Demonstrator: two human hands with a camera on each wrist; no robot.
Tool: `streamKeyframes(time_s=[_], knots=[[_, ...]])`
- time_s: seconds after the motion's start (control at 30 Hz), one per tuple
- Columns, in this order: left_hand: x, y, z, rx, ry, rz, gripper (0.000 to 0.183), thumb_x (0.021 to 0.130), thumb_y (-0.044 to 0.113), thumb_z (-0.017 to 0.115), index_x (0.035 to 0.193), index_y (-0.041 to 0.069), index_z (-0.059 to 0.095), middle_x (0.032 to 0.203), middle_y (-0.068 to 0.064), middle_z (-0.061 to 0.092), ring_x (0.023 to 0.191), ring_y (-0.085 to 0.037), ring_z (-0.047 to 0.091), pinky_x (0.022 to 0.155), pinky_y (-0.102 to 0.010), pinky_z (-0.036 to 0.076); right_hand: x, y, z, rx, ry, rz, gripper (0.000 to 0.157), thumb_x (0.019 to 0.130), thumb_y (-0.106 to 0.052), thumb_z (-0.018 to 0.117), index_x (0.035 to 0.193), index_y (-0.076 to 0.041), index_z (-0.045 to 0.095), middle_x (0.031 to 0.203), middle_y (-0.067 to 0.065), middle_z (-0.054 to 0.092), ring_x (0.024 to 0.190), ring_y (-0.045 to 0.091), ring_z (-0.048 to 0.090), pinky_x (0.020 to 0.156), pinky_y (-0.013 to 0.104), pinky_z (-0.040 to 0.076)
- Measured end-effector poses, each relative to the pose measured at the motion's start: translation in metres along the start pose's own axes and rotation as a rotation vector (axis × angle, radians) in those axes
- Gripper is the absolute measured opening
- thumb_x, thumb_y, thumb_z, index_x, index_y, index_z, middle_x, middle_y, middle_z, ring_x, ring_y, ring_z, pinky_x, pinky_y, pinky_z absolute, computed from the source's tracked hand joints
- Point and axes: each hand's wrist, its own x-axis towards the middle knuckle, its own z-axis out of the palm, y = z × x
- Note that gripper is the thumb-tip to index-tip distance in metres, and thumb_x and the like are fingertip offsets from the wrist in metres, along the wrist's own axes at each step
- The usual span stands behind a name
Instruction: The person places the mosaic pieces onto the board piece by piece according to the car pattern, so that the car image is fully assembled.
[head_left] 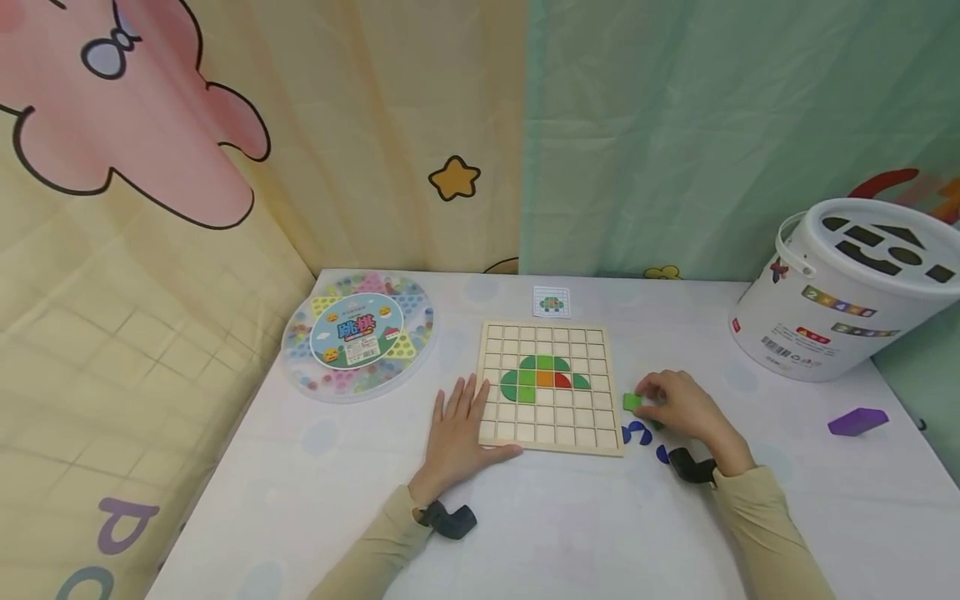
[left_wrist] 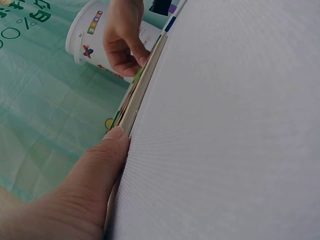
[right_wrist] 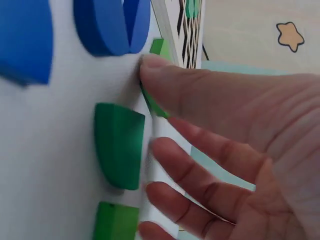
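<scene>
My left hand (head_left: 459, 433) lies at the lower left corner of a wooden grid board (head_left: 555, 437), fingers straight over its left side. In the left wrist view its thumb (left_wrist: 95, 167) rests along the board's front edge. Green, orange and red pieces (head_left: 543, 379) fill some squares of the board. To the right of the board, my right hand (head_left: 678, 407) pinches a light green square block (head_left: 632, 402) between thumb and fingers, low over the table. A dark green quarter-round block (right_wrist: 120, 145) and another light green block (right_wrist: 117, 222) lie beneath the hand.
Several blue curved blocks (head_left: 637, 432) lie by the board's lower right. A small pattern card (head_left: 551, 302) sits behind it. A round checkers box (head_left: 358, 337) is at left; a white bucket (head_left: 832, 300) and a purple block (head_left: 858, 422) are at right.
</scene>
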Motion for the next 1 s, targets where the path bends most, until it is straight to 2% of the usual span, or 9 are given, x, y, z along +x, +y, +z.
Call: streamKeyframes(time_s=[0.2,0.4,0.53,0.7,0.9,1.0], knots=[[-0.001,0.0,-0.002,-0.003,0.013,-0.006,0.112,0.07,0.079,0.055,0.151,0.008,0.025,0.155,-0.014,0.019,0.142,-0.03,0.011,0.111,-0.054,0.004,-0.001,-0.004,0.003,0.061,0.04,0.014,0.025,0.075,-0.009,0.08,0.094,-0.002,0.064,0.093,0.011,0.062,0.087,0.029,0.055,0.078,0.047,0.048],[0.0,0.0,-0.001,-0.002,0.003,-0.008,0.112,0.071,0.08,0.054,0.151,0.008,0.023,0.156,-0.014,0.017,0.143,-0.03,0.009,0.111,-0.053,0.002,-0.001,-0.004,0.004,0.109,0.08,0.03,0.02,0.077,-0.009,0.077,0.09,-0.003,0.063,0.082,0.006,0.06,0.074,0.023,0.052,0.063,0.036,0.046],[0.001,0.0,0.0,-0.005,0.002,-0.008,0.112,0.071,0.08,0.054,0.151,0.008,0.023,0.155,-0.014,0.017,0.143,-0.029,0.009,0.111,-0.052,0.002,-0.001,-0.002,0.005,0.142,0.103,0.005,0.016,0.079,-0.007,0.075,0.086,-0.004,0.061,0.074,0.003,0.056,0.066,0.019,0.05,0.055,0.032,0.042],[0.0,0.0,0.001,0.0,0.003,-0.007,0.112,0.071,0.08,0.054,0.151,0.009,0.023,0.155,-0.014,0.017,0.143,-0.029,0.009,0.111,-0.052,0.001,0.0,-0.004,0.005,0.131,0.135,-0.019,0.015,0.081,-0.007,0.074,0.087,-0.004,0.061,0.073,0.002,0.056,0.064,0.018,0.049,0.053,0.03,0.041],[0.0,-0.001,0.002,0.001,0.01,-0.005,0.112,0.071,0.08,0.054,0.151,0.009,0.024,0.155,-0.014,0.018,0.143,-0.029,0.009,0.111,-0.052,0.002,0.004,-0.02,0.009,0.093,0.208,-0.093,0.015,0.083,-0.002,0.07,0.097,0.001,0.065,0.077,0.004,0.059,0.065,0.018,0.049,0.054,0.031,0.04],[0.0,0.0,0.001,-0.003,0.013,-0.004,0.111,0.071,0.08,0.055,0.151,0.009,0.024,0.155,-0.014,0.018,0.143,-0.029,0.009,0.111,-0.052,0.002,0.009,-0.031,0.014,0.107,0.211,-0.137,0.013,0.083,-0.001,0.069,0.096,0.0,0.066,0.079,0.004,0.06,0.067,0.018,0.05,0.054,0.031,0.04]])
